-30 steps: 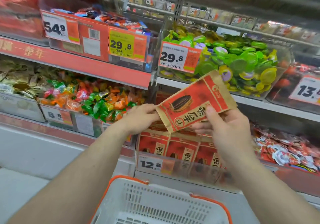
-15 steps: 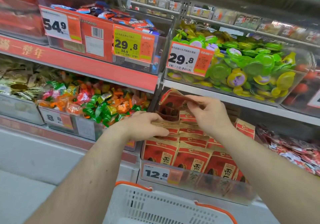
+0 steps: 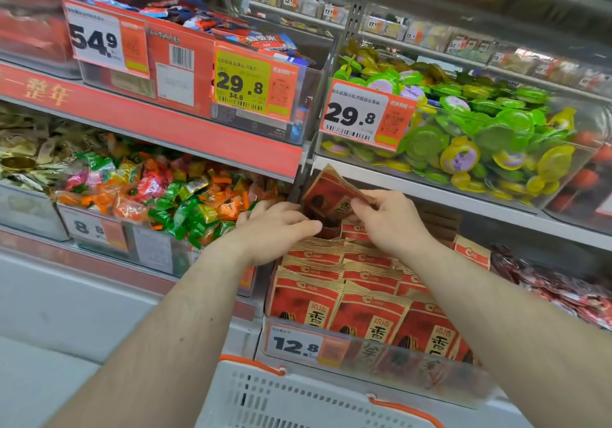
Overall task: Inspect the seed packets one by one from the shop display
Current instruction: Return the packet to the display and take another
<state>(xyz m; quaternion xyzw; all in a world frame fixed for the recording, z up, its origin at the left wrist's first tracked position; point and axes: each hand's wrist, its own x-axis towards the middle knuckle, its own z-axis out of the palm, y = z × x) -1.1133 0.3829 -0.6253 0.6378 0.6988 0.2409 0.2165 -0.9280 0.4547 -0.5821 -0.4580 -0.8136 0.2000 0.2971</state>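
A red and tan seed packet with a dark sunflower seed picture is tilted at the back of the display row, under the shelf edge. My right hand pinches its upper right edge. My left hand lies on the back packets with fingers nearly straight, touching them beside the held packet. Several more packets of the same kind stand upright in rows in a clear-fronted bin marked 12.8.
A white basket with orange rim sits below my arms. Left of the seed bin is a bin of mixed wrapped candies. Above is a clear bin of green and yellow jelly cups and a shelf edge close over my hands.
The packet was held up in front of me in both hands; it has since gone down and back into the rear of the row. My left hand has let go and rests on the packets.
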